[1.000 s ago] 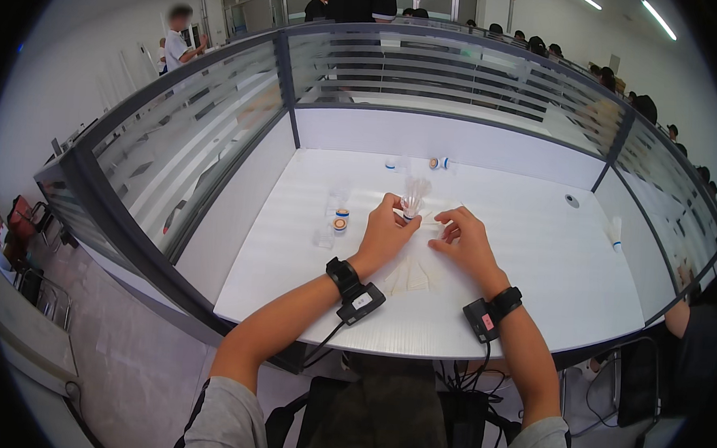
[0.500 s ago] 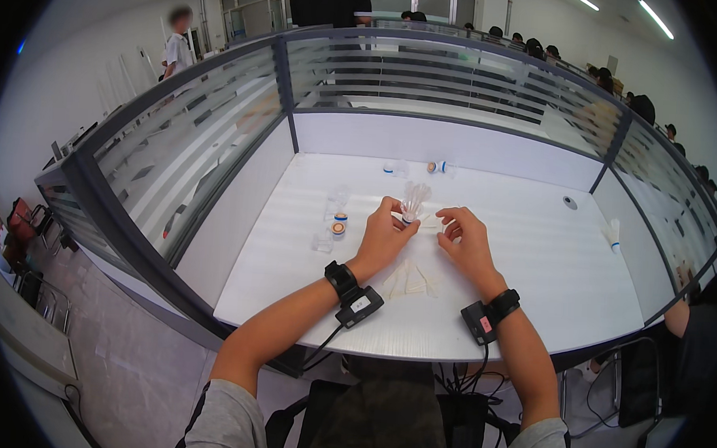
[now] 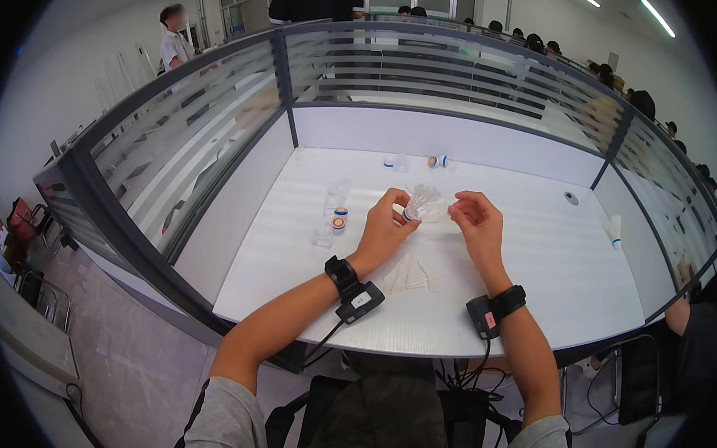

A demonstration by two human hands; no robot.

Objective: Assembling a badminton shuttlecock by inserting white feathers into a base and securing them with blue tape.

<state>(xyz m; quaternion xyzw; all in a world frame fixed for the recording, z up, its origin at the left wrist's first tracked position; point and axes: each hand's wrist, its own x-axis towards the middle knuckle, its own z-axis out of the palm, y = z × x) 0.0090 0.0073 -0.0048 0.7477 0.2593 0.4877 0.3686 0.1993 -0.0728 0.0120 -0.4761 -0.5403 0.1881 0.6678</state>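
Note:
Over the middle of the white desk, my left hand [image 3: 387, 228] is closed round the base of a shuttlecock [image 3: 425, 201]. Its pale, see-through feathers fan up and to the right, and the fingers hide part of the base. Just right of those feathers hovers my right hand [image 3: 479, 224], thumb and fingertips drawn together in a pinch. What lies between these fingertips, if anything, is too small to make out. Below both hands, several thin pale feather-like strips [image 3: 412, 277] lie loose on the desk.
Round cork pieces with blue bands [image 3: 339, 222] sit left, by a clear plastic piece [image 3: 323, 236]. Another banded cork piece [image 3: 437, 161] lies at the back. Near the right edge rests a white, blue-banded shuttlecock [image 3: 616, 231]. A low partition [image 3: 452, 140] encloses the desk.
My right hand has moved a little right and up, its fingers drawing closer together. The shuttlecock in my left hand has tilted further to the right.

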